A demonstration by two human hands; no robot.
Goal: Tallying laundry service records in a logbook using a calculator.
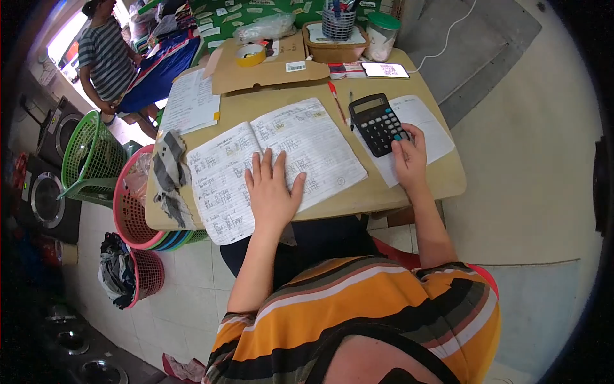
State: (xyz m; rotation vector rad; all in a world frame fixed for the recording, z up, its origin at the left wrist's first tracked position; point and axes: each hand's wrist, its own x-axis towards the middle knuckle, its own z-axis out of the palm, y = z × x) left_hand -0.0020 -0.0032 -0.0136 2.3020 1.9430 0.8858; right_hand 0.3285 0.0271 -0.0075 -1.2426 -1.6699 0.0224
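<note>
An open notebook (pixel 316 139) full of handwriting lies on the tan table (pixel 345 204). My left hand (pixel 273 192) rests flat on its pages near the fold, fingers spread, holding nothing. To the right, my right hand (pixel 410 156) is at the lower right corner of a black calculator (pixel 376 127), thumb and fingers at its edge and keys; whether it grips the calculator or only touches it is not clear. Beneath the calculator are loose paper sheets (pixel 427 122). A red pen (pixel 337 103) lies between notebook and calculator, with another pen beside it.
A flattened cardboard box (pixel 268 72) bearing yellow tape (pixel 250 55), a basket (pixel 312 48), a green-lidded jar (pixel 383 38) and a lit phone (pixel 385 70) line the table's back. A torn cloth (pixel 170 168) lies left. Laundry baskets (pixel 136 201) and a person (pixel 105 53) are beyond.
</note>
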